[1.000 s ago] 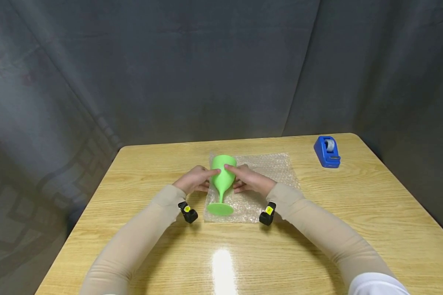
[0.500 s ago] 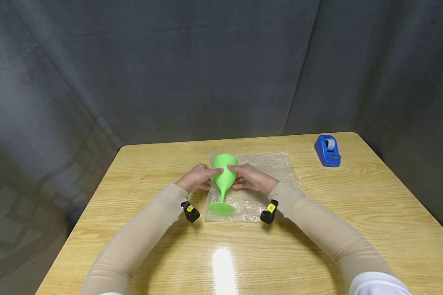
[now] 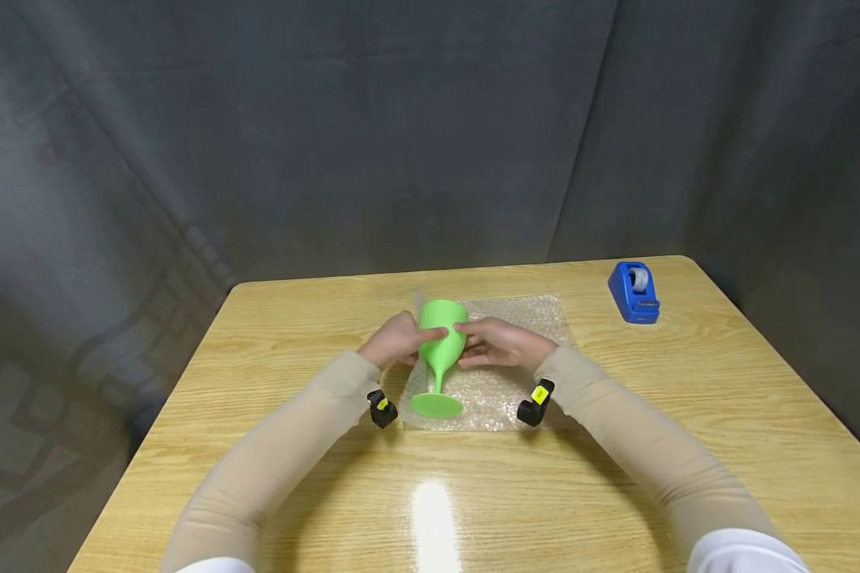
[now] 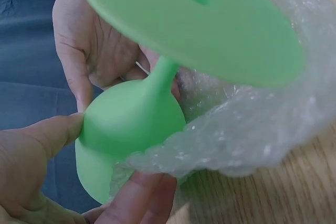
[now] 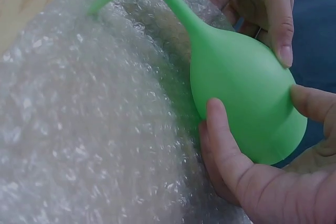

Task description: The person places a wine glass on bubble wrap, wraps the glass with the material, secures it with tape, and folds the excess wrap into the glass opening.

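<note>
A light green goblet (image 3: 439, 358) lies over a sheet of bubble wrap (image 3: 498, 402), its round foot toward the person and its bowl toward the back. My left hand (image 3: 397, 338) has its thumb on the bowl, while its other fingers hold the lifted left edge of the wrap (image 4: 236, 140) against the cup's side. From the other side, my right hand (image 3: 503, 344) grips the bowl between thumb and fingers, as the right wrist view shows on the goblet (image 5: 247, 87). Both thumb tips sit close together on top of the bowl.
A blue tape dispenser (image 3: 634, 293) with a roll of tape stands at the back right of the wooden table (image 3: 344, 509). Dark grey cloth (image 3: 373, 143) hangs behind and beside the table. Small black cameras are strapped to both wrists.
Both hands and the goblet have shifted slightly to the right. The left edge of the bubble wrap has been raised and drawn in toward the goblet.
</note>
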Action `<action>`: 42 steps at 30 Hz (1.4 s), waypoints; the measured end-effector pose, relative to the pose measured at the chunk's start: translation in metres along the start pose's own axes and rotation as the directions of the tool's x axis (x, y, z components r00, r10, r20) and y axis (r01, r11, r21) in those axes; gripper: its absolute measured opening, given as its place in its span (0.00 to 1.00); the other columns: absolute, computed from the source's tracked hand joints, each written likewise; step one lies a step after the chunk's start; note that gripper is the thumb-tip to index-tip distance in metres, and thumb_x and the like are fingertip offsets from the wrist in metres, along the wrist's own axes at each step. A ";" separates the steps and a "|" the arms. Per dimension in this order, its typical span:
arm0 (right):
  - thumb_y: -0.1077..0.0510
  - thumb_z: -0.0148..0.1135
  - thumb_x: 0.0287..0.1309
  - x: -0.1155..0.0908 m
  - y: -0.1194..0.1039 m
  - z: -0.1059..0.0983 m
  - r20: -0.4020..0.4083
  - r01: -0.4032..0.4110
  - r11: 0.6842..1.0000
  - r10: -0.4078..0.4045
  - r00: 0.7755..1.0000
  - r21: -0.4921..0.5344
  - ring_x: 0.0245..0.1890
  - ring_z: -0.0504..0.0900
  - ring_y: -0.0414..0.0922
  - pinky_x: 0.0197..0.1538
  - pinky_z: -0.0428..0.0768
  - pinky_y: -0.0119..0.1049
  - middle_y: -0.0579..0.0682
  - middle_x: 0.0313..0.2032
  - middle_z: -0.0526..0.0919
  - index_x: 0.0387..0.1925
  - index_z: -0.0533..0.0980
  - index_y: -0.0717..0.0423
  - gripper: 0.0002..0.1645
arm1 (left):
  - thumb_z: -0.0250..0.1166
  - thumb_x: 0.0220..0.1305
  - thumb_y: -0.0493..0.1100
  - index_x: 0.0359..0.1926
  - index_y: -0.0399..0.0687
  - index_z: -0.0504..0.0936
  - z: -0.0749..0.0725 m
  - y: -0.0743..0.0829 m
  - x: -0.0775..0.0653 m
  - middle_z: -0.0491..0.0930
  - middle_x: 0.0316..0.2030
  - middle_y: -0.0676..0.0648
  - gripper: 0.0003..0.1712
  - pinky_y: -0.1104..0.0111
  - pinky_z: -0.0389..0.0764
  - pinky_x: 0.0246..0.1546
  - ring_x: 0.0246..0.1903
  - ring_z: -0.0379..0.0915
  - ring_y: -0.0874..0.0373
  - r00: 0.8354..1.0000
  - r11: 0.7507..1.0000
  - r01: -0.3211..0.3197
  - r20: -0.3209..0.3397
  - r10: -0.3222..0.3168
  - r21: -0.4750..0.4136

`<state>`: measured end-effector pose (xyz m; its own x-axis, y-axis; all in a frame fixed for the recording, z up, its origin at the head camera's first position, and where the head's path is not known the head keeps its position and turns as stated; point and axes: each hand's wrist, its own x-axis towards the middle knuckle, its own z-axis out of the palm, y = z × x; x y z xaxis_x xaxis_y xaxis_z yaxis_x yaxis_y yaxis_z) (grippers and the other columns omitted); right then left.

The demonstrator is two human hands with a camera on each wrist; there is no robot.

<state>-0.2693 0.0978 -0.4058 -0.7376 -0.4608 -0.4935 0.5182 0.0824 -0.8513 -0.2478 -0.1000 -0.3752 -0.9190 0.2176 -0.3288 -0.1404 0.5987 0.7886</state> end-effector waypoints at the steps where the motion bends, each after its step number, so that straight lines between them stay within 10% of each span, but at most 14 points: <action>1: 0.54 0.47 0.72 0.000 0.000 0.000 0.002 -0.001 1.000 0.001 1.000 -0.002 0.42 0.77 0.50 0.61 0.76 0.44 0.62 0.48 0.71 0.65 0.57 0.72 0.30 | 0.66 0.62 0.54 0.45 0.31 0.74 0.000 0.001 -0.001 0.78 0.38 0.40 0.27 0.65 0.85 0.31 0.28 0.81 0.52 1.000 1.000 0.005 -0.005 -0.005 0.013; 17: 0.45 0.58 0.64 -0.001 -0.014 0.009 -0.179 -0.004 0.985 -0.027 0.983 -0.173 0.22 0.75 0.37 0.34 0.82 0.27 0.48 0.26 0.73 0.36 0.73 0.59 0.19 | 0.64 0.63 0.56 0.40 0.35 0.75 -0.001 0.010 -0.003 0.77 0.34 0.43 0.25 0.67 0.84 0.31 0.26 0.81 0.54 0.999 0.993 0.045 -0.006 -0.045 0.111; 32: 0.47 0.64 0.60 0.007 -0.011 0.016 -0.242 -0.023 0.991 -0.009 0.970 -0.130 0.16 0.73 0.36 0.26 0.79 0.25 0.46 0.22 0.77 0.35 0.74 0.60 0.19 | 0.65 0.62 0.55 0.41 0.34 0.76 0.002 0.006 0.000 0.77 0.34 0.44 0.25 0.67 0.84 0.29 0.28 0.81 0.52 1.000 0.997 0.025 -0.001 -0.025 0.068; 42: 0.47 0.63 0.59 0.012 -0.006 0.009 -0.250 -0.026 0.992 -0.006 0.968 -0.121 0.23 0.75 0.39 0.29 0.81 0.26 0.53 0.33 0.74 0.47 0.69 0.64 0.26 | 0.46 0.73 0.37 0.54 0.28 0.67 -0.010 0.000 0.003 0.70 0.37 0.43 0.16 0.67 0.85 0.37 0.30 0.74 0.56 0.986 0.959 0.121 0.140 -0.087 -0.257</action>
<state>-0.2773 0.0834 -0.4055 -0.8253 -0.2257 -0.5176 0.4806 0.2005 -0.8537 -0.2542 -0.1071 -0.3704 -0.8427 0.2704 -0.4655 -0.3402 0.4026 0.8498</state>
